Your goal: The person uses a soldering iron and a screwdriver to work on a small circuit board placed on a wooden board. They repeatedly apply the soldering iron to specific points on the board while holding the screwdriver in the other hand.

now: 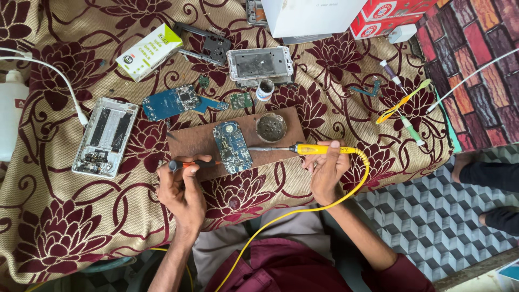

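Note:
A blue circuit board (232, 146) lies on a brown wooden board (200, 141) on the patterned cloth. My right hand (325, 172) grips a yellow-handled soldering iron (313, 149), whose metal tip points left and reaches the circuit board's right edge. My left hand (181, 189) holds a thin tool with a black and orange handle (189, 164), its tip touching the circuit board's left side. A round metal tin (271, 127) sits on the wooden board just behind the iron's tip.
An opened phone frame (105, 138) lies at left, another (260, 65) at the back. Loose blue and green circuit boards (170, 101), a small white pot (265, 90), a green-white box (148, 52), toothbrushes (403, 101) and boxes (346, 16) surround the board. A person's feet (486, 176) are at right.

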